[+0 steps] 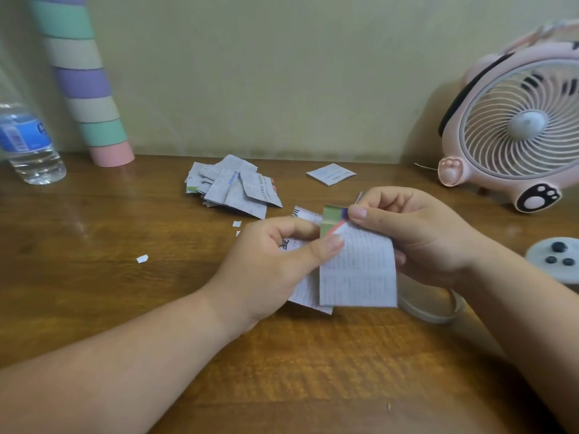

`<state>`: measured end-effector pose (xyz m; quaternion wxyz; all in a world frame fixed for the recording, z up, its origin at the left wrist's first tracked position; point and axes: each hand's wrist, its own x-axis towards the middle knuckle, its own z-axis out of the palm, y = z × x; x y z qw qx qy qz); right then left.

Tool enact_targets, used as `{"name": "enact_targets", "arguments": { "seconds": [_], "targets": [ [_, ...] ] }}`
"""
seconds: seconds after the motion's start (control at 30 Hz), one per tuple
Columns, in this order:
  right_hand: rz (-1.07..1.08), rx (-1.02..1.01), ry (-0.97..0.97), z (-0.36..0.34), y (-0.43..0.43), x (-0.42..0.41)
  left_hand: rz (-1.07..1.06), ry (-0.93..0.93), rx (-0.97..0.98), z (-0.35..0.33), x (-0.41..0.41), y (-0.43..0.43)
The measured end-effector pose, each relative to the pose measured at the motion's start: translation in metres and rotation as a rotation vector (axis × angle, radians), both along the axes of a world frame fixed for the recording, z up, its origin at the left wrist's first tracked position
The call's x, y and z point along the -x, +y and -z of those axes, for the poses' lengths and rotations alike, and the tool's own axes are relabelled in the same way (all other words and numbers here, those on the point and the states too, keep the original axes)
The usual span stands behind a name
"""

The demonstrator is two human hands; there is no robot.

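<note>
Gripping the printed paper [357, 270] by its edges, left hand [266, 267] and right hand [419, 236] fingers clamp it above the table [282, 371].

This looks like a home desk corner. A brown wooden bench [94, 277] stands against a plain cream wall [282, 73]. At the right of the frame is a pink cat-shaped plastic desk fan with paw feet [513, 126]. At upper left are a clear plastic water bottle [28, 145] and a pastel-striped tube [84, 86]. A heap of folded printed paper slips [232, 186] lies mid-frame.
</note>
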<state>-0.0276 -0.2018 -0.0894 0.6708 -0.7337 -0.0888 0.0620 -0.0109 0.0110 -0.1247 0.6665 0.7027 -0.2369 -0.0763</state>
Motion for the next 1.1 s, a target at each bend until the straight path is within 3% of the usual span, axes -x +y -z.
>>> {"name": "enact_targets", "arguments": {
  "seconds": [0.1,0.23,0.27,0.33,0.43,0.63,0.83,1.1],
  "targets": [
    [0.078,0.005,-0.006,-0.003,0.007,0.002,-0.041,0.002,0.001,0.000,-0.001,-0.001],
    [0.595,0.594,-0.434,-0.001,0.017,0.004,-0.226,-0.111,-0.090,0.003,-0.004,-0.002],
    [0.650,0.625,-0.509,-0.004,0.021,0.007,-0.280,-0.145,-0.130,0.003,-0.004,-0.001],
    [0.554,0.507,-0.457,-0.010,0.027,0.012,-0.323,-0.191,-0.168,0.003,-0.003,-0.001],
    [0.248,0.258,-0.182,-0.006,0.040,0.020,-0.253,-0.219,-0.131,0.004,-0.001,-0.001],
    [-0.049,-0.129,0.048,0.003,0.045,0.019,0.184,-0.007,0.301,0.004,0.001,-0.001],
    [-0.090,-0.124,0.010,0.004,0.041,0.018,0.361,0.071,0.368,0.002,0.003,-0.001],
    [-0.213,-0.177,-0.014,0.006,0.033,0.016,0.370,0.153,0.397,0.001,0.003,0.000]
  ]
}}
